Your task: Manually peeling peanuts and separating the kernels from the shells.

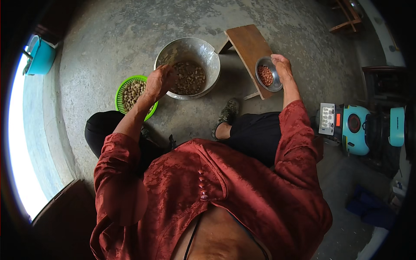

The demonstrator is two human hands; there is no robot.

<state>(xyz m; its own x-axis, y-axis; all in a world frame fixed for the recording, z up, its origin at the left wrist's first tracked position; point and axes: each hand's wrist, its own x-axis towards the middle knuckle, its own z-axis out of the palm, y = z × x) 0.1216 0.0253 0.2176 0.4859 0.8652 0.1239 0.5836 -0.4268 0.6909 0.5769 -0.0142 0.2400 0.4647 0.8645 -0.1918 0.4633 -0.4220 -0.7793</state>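
Observation:
My left hand (pixel 160 82), its fingers curled, is over the near left rim of a large metal basin (pixel 208 52). Whether it holds anything is hidden. Peanut shells (pixel 190 78) lie in the bottom of that basin. Partly under my left forearm, a green plastic basket (pixel 121 89) contains unshelled peanuts (pixel 134 92). At the right, my right hand (pixel 282 66) is at the upper right rim of a small metal bowl (pixel 276 79); a grip on the rim cannot be made out. Reddish shelled peanuts (pixel 265 75) fill part of the bowl, which rests at the edge of a low wooden bench (pixel 248 42).
Beneath everything is a worn concrete floor (pixel 107 39). My shoe (pixel 229 112) is between basin and bench. A turquoise and black machine (pixel 356 130) stands at the right. A blue bucket (pixel 42 58) is by the bright opening at the left. Wooden furniture (pixel 349 16) stands far right.

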